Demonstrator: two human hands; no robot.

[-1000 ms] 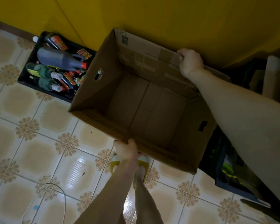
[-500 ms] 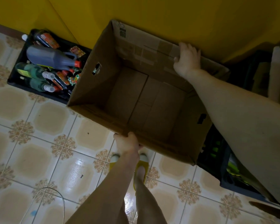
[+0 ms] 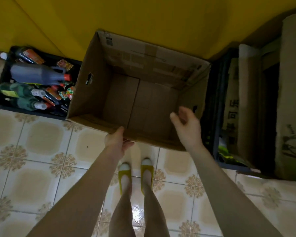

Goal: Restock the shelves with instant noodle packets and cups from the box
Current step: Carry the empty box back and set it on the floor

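Observation:
An open brown cardboard box stands on the tiled floor against the yellow wall. Its inside shows only bare cardboard; no noodle packets or cups are visible. My left hand is at the middle of the box's near rim, thumb up against the edge and fingers loose just below it, gripping nothing. My right hand hovers over the box's near right corner with relaxed fingers, blurred by motion and holding nothing.
A black crate of bottles and sauce packets sits left of the box. Right of it stands a dark crate with green items, then flattened printed cartons. My feet in yellow shoes stand just before the box.
My right hand has let go of the box's far rim and drawn back to the near right corner. My left hand has loosened from the near rim. The box now rests level on the floor.

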